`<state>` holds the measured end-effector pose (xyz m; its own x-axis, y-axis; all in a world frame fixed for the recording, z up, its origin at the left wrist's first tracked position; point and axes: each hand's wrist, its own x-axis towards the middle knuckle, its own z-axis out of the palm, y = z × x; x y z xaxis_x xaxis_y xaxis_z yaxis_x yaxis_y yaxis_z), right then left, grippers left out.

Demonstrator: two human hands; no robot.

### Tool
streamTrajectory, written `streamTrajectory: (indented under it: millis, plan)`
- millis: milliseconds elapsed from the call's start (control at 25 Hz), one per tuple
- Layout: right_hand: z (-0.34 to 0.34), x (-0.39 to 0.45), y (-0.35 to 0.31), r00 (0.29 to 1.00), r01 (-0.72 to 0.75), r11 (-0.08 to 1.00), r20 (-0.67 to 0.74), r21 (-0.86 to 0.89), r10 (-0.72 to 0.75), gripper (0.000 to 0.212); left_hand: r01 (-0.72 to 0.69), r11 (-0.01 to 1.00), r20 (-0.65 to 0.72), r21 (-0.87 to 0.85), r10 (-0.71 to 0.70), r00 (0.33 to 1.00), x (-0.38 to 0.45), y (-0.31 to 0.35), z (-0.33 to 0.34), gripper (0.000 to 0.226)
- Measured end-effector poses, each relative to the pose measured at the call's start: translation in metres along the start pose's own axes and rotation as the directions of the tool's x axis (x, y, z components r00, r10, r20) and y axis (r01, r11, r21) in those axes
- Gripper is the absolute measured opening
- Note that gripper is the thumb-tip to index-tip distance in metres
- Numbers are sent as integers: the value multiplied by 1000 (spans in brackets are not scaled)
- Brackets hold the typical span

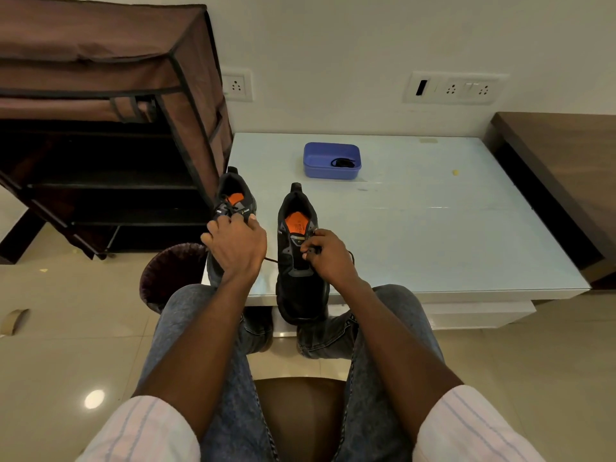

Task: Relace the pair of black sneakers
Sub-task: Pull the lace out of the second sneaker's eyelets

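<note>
progress: about midway, I judge | left hand (233, 243) grips the left sneaker (233, 205), laces crossed beyond its knuckles, looks laced | right hand (325, 253) pinches a black lace (270, 260) over the right sneaker (300, 261), eyelets apparently unlaced | both on the bench (433, 228) | another lace in blue tub (316, 161) beyond the right hand

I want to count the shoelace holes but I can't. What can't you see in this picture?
Head view only:
- Left sneaker: its front and eyelets are hidden under the left hand.
- Right sneaker: the lace end is covered by the right hand; eyelets too small and dark.
- Black thing in the blue tub: too small to name.
</note>
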<state>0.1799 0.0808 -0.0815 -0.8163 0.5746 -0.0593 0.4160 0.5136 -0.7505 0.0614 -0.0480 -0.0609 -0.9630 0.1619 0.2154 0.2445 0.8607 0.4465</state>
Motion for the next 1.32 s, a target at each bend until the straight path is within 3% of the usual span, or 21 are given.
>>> streamTrajectory:
  millis: [80, 120, 200, 240, 320, 440, 520, 680, 800, 920, 1040, 1160, 1320]
  plan:
    - [1, -1, -2, 998, -6, 1000, 70, -27, 8, 17, -168, 986, -17, 1, 168, 986, -1, 0, 3, 38]
    - [3, -2, -2, 993, 8, 998, 120, -57, -1, 19, -215, 973, 45, -80, 219, 975, -2, 2, 6, 40]
    - [7, -4, 0, 984, 51, 991, 179, -126, -28, 19, -129, 953, 305, -275, 214, 928, -8, 9, 9, 50]
    - [7, -5, -1, 983, 56, 991, 180, -123, -33, 16, -96, 955, 425, -280, 213, 879, -11, 9, 13, 54]
    - [6, -8, -6, 985, 49, 994, 169, -94, -32, 11, -156, 966, 525, -208, 244, 815, -15, 7, 20, 51]
    - [8, -16, -14, 986, 93, 982, 152, -166, -67, 23, -162, 962, 524, -221, 257, 812, -16, 7, 18, 50]
    - [11, -20, -17, 993, 79, 979, 99, -187, -61, 27, -120, 968, 531, -219, 221, 818, -16, 9, 13, 62]
    - [19, -22, -21, 961, -239, 965, -115, 109, 251, 26, -34, 967, 518, -252, 165, 839, -19, 13, 9, 64]
    - [24, -22, -26, 914, -357, 925, -153, 130, 375, 28, -41, 967, 530, -252, 173, 830, -19, 12, 10, 55]
    - [21, -21, -24, 981, -112, 992, -156, 51, 119, 22, -12, 965, 553, -261, 160, 818, -17, 9, 12, 49]
    - [23, -20, -14, 993, 121, 985, 6, -126, -121, 19, 24, 971, 580, -237, 122, 805, -15, 9, 14, 51]
    - [27, -16, -5, 987, 149, 953, 101, -263, -127, 22, 19, 974, 576, -226, 117, 809, -15, 8, 14, 57]
    - [26, -24, -15, 987, 160, 963, 62, -219, -150, 33, -47, 968, 587, -246, 187, 787, -15, 9, 14, 56]
